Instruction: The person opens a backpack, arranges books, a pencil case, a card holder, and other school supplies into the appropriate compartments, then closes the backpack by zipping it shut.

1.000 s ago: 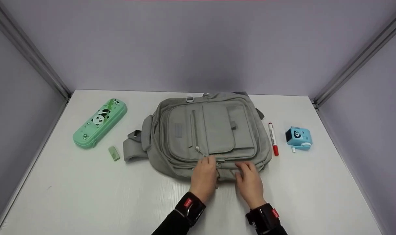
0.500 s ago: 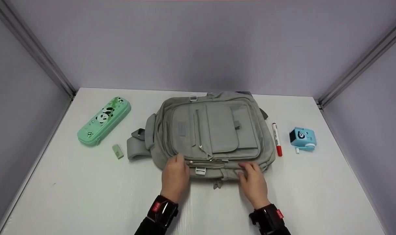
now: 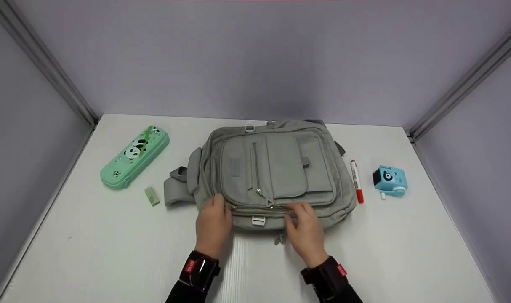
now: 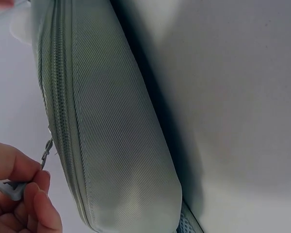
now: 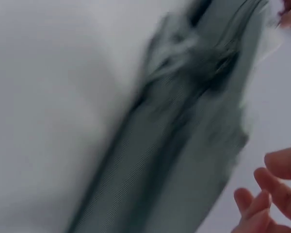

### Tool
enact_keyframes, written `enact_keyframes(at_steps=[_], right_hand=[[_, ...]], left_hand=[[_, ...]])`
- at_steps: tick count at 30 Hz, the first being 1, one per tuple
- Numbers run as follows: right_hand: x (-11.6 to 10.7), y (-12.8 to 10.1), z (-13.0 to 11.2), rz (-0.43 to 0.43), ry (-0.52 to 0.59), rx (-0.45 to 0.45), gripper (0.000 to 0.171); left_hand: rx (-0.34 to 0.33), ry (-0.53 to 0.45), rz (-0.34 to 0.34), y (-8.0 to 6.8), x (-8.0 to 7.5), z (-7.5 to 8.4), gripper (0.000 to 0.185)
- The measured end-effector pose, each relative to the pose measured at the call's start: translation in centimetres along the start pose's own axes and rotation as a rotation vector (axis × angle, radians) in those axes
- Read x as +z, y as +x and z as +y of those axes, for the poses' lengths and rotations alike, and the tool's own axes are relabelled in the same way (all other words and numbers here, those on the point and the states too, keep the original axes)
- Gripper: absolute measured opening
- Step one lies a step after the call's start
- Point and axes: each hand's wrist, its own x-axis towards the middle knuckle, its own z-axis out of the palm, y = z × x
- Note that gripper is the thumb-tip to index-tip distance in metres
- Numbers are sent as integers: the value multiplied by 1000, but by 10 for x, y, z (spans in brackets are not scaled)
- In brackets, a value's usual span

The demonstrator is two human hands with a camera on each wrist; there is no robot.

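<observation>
The grey backpack (image 3: 272, 172) lies flat at the centre of the frame on the white table (image 3: 112, 252). My left hand (image 3: 213, 223) pinches the zipper pull (image 4: 9, 189) at the bag's lower left edge, fingers curled tight on the tab. My right hand (image 3: 306, 227) rests on the near edge at lower centre, fingers loosely spread, holding nothing. To run the zipper (image 4: 58, 111) cleanly, I should draw along its line and press the fabric taut with my right.

Both hands (image 3: 259, 225) on grey backpack (image 3: 276, 168)
</observation>
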Motion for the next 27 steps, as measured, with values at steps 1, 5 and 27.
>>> enact_keyframes(at_steps=[1,5,27], right_hand=[[5,2,-10,-36,7,-38,21],[26,10,-41,-166,-13,-108,23],[49,13,-44,-171,-225,-131,18]], left_hand=[[4,2,4,0,0,0,23],[39,-3,21,-1,-1,0,24],[43,-22,-15,13,-17,-23,24]])
